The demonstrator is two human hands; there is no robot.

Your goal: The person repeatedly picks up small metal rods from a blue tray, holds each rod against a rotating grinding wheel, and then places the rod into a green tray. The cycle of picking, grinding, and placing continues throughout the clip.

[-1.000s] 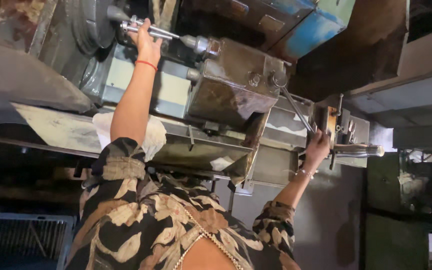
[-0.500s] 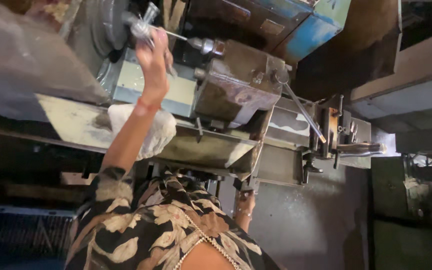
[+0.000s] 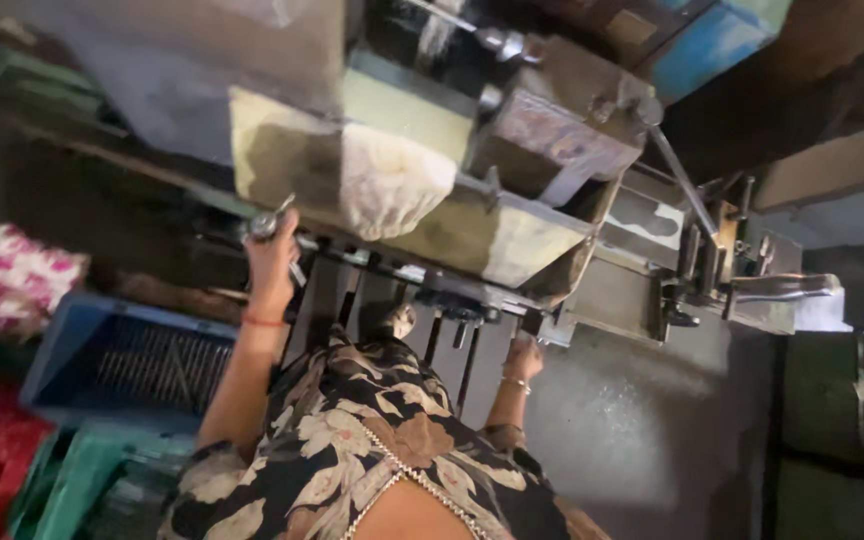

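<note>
Now we look down our own patterned sleeves at a big metal machine (image 3: 552, 150) that fills the upper half of the view. Our left hand (image 3: 272, 255) is up at about ten o'clock from our chest, fingers curled tight around a small metal part (image 3: 264, 224), a shiny knob-ended piece that pokes out just above the knuckles. A red thread band circles that wrist. Our right hand (image 3: 525, 358) sits lower, at about two o'clock from our chest, pressed up against the underside of the machine beside a row of dark rods (image 3: 452, 345); we cannot tell whether it grips anything, since the fingers are lost in shadow. A thin bangle shows on that wrist.

Between the two hands, a white cloth (image 3: 392, 185) hangs over the machine's pale edge, just at one o'clock from the left hand. Off at three o'clock a long silver lever (image 3: 782, 287) sticks out of the machine's end. At nine o'clock, below the left forearm, sits a blue crate (image 3: 62, 345), with a pink flowered cloth (image 3: 17, 280) beside it.
</note>
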